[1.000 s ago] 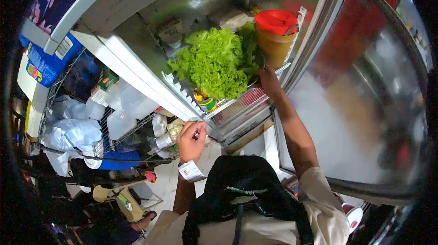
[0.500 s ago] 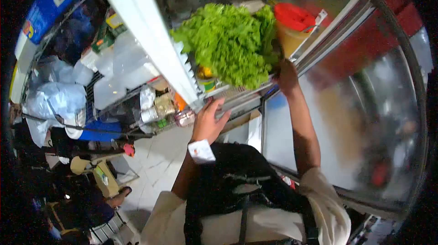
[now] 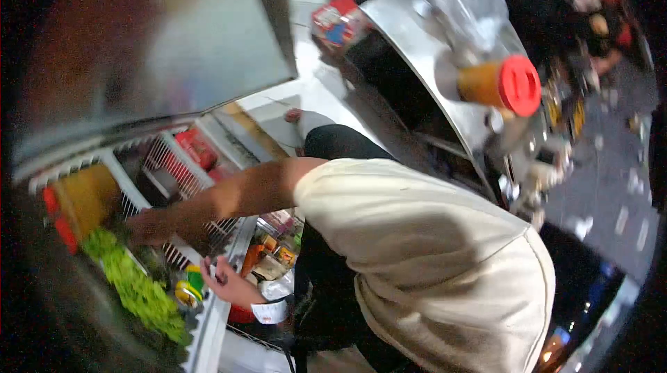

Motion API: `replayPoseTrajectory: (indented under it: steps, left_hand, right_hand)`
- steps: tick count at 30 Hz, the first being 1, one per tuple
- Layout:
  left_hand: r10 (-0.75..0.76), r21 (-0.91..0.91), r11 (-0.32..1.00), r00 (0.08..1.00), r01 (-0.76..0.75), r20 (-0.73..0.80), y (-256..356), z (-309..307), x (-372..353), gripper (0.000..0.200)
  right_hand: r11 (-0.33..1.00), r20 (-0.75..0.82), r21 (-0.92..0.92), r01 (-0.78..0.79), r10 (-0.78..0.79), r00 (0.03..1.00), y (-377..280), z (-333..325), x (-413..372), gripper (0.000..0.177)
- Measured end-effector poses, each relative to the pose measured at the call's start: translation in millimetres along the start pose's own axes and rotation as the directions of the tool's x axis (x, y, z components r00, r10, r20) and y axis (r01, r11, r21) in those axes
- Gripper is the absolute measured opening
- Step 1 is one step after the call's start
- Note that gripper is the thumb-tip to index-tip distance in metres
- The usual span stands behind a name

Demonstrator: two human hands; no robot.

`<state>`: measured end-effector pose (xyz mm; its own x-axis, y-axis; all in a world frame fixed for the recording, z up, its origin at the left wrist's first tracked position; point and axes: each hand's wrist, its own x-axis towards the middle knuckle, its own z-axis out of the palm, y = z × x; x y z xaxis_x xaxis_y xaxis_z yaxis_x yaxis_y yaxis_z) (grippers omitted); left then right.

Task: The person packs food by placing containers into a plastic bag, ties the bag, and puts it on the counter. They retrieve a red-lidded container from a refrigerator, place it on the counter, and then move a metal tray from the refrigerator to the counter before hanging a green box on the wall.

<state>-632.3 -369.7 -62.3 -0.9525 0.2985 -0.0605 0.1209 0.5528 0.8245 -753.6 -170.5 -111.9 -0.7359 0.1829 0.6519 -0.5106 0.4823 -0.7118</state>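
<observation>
My left hand (image 3: pixel 235 284) is at the white edge of the fridge, fingers apart and slightly curled, with nothing visible in it. A green and yellow can (image 3: pixel 189 288) stands just beyond its fingertips. My right hand (image 3: pixel 147 227) reaches into the fridge beside a bunch of green lettuce (image 3: pixel 135 286). Shadow and blur hide its fingers, so I cannot make out whether it grips anything. Close by is a container of yellow-brown contents (image 3: pixel 87 196) with a red lid, on the white wire shelf (image 3: pixel 126 182).
The fridge door (image 3: pixel 215 39) stands swung out at the upper left. A metal table (image 3: pixel 410 32) holds another red-lidded container (image 3: pixel 483 82) and a clear plastic bag (image 3: pixel 469 1). A red box (image 3: pixel 339 22) is beside the table. Red packages (image 3: pixel 196 149) sit lower in the fridge.
My view has swung to the right, bringing the metal table into sight and shifting the fridge to the lower left. Both hands stay at the fridge; the lettuce is still inside.
</observation>
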Motion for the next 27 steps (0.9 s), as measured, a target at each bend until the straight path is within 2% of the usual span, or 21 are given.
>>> replayPoseTrajectory:
  steps: [2,4,5,7,8,9,10,11,12,13,14,15,16,17,18,19,20,22,24,26,27]
  left_hand:
    - [-0.017,0.092,0.996,0.999,0.015,0.027,8,-11,14,0.051]
    - [0.161,0.056,0.985,0.987,-0.161,0.000,-10,-22,35,0.056]
    - [0.175,0.155,0.973,0.984,-0.169,-0.026,-2,-19,39,0.059]
    - [0.210,0.217,0.957,0.976,-0.194,-0.052,-2,-13,47,0.067]
    - [0.203,0.247,0.952,0.977,-0.181,-0.064,-2,-14,53,0.068]
    - [0.115,0.132,0.985,0.993,-0.109,-0.035,1,-12,55,0.073]
    - [0.029,0.018,0.999,0.999,-0.029,-0.025,3,-11,58,0.079]
    - [0.024,-0.238,0.971,0.998,-0.008,0.062,-21,-14,69,0.080]
    - [0.062,-0.133,0.990,0.997,-0.055,0.048,-9,-7,58,0.078]
    - [0.101,-0.023,0.995,0.994,-0.100,0.034,4,-1,46,0.076]
    - [0.139,0.086,0.986,0.990,-0.140,0.020,17,5,32,0.074]
    - [0.139,0.089,0.986,0.990,-0.140,0.012,12,8,28,0.068]
    - [0.217,0.115,0.971,0.975,-0.210,-0.049,25,20,14,0.068]
    - [0.130,0.043,0.991,0.988,-0.127,-0.080,36,27,-6,0.068]
    - [0.106,0.118,0.988,0.994,-0.101,-0.038,30,23,-19,0.068]
    - [0.084,0.147,0.986,0.995,-0.075,-0.053,35,28,-37,0.068]
    - [0.063,0.165,0.985,0.997,-0.054,-0.053,38,35,-52,0.067]
    - [0.062,0.279,0.959,0.998,-0.056,-0.013,7,34,-80,0.069]
    - [0.029,0.286,0.958,1.000,-0.029,0.005,-22,39,-98,0.067]
    - [-0.034,0.318,0.948,0.998,0.018,0.046,-53,46,-115,0.066]
    - [0.032,0.362,0.931,0.998,-0.051,0.060,-72,51,-123,0.065]
  right_hand:
    - [0.998,-0.186,-0.007,-0.062,0.060,0.981,-14,-27,-55,0.049]
    - [0.975,-0.446,0.062,-0.214,0.219,0.868,-35,-63,-108,0.041]
    - [0.953,-0.573,-0.207,-0.221,0.064,0.817,-45,-97,-139,0.041]
    - [0.881,-0.576,-0.286,-0.376,0.156,0.803,-76,-178,-175,0.047]
    - [0.806,-0.697,-0.385,-0.450,0.065,0.714,-77,-199,-180,0.050]
    - [0.717,-0.782,-0.460,-0.524,-0.048,0.621,-75,-220,-182,0.054]
    - [0.695,-0.787,-0.501,-0.515,-0.120,0.605,-68,-247,-182,0.057]
    - [0.615,-0.813,-0.538,-0.577,-0.199,0.547,-58,-264,-180,0.063]
    - [0.677,-0.829,-0.453,-0.581,-0.080,0.553,-52,-282,-182,0.074]
    - [0.442,-0.770,-0.595,-0.671,-0.076,0.633,-36,-293,-187,0.077]
    - [0.585,-0.788,-0.538,-0.607,-0.092,0.609,-14,-301,-187,0.082]
    - [0.331,-0.682,-0.685,-0.649,0.023,0.731,-37,-316,-186,0.089]
    - [0.446,-0.713,-0.637,-0.628,-0.032,0.701,-35,-320,-180,0.084]
    - [0.647,-0.752,-0.522,-0.556,-0.041,0.658,-34,-317,-182,0.082]
    - [0.861,-0.774,-0.292,-0.417,0.043,0.631,-38,-317,-183,0.068]
    - [0.905,-0.814,-0.181,-0.384,0.081,0.575,-31,-316,-192,0.057]
    - [0.916,-0.816,-0.110,-0.387,0.139,0.561,-30,-316,-201,0.051]
    - [0.962,-0.813,0.003,-0.274,0.162,0.560,-9,-315,-235,0.044]
    - [0.908,-0.783,0.064,-0.414,0.302,0.544,1,-298,-270,0.026]
    - [0.826,-0.711,0.071,-0.560,0.435,0.552,23,-275,-322,0.022]
    - [0.750,-0.645,0.109,-0.652,0.552,0.528,33,-257,-346,0.023]
